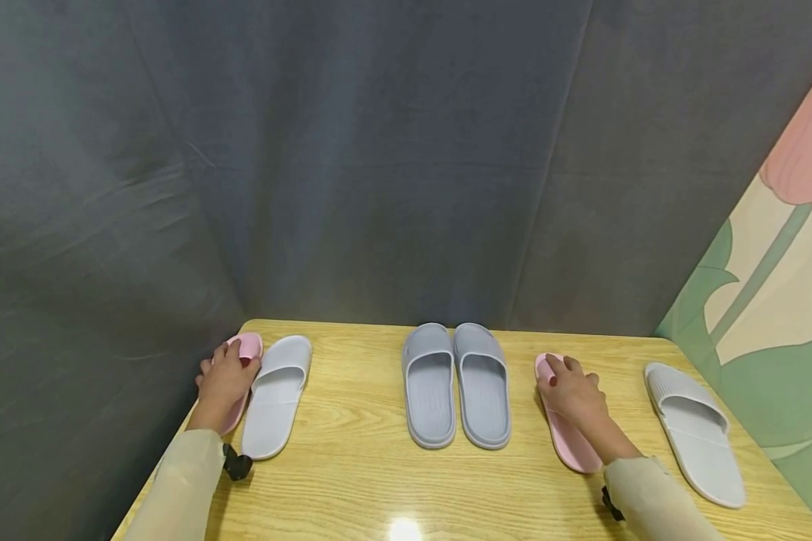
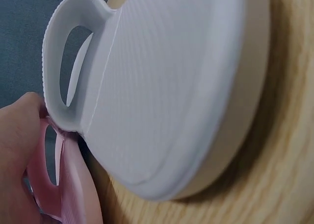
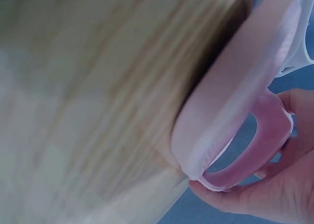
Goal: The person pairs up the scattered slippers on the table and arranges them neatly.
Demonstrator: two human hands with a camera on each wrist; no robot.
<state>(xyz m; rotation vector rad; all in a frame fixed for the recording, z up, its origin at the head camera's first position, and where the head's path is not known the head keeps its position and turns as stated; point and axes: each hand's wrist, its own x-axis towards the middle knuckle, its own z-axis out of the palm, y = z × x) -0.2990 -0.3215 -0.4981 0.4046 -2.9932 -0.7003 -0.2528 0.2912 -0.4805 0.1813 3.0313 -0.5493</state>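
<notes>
At the table's left edge my left hand [image 1: 223,379] grips a pink slipper [image 1: 250,345] across its strap. Right beside it lies a white slipper [image 1: 268,421], its strap close to my fingers in the left wrist view. Toward the right side, my right hand [image 1: 577,394] holds another pink slipper [image 1: 572,448] by the strap. The right wrist view has the thumb and fingers on both sides of that pink strap [image 3: 267,140], with the sole seen at a slant. Each hand covers part of its slipper from above.
Two grey slippers [image 1: 430,398] stand side by side at the middle back of the wooden table [image 1: 352,488]. Another white slipper [image 1: 707,458] lies near the right edge. A dark curtain [image 1: 392,165] hangs behind, and a painted wall [image 1: 778,361] borders the right.
</notes>
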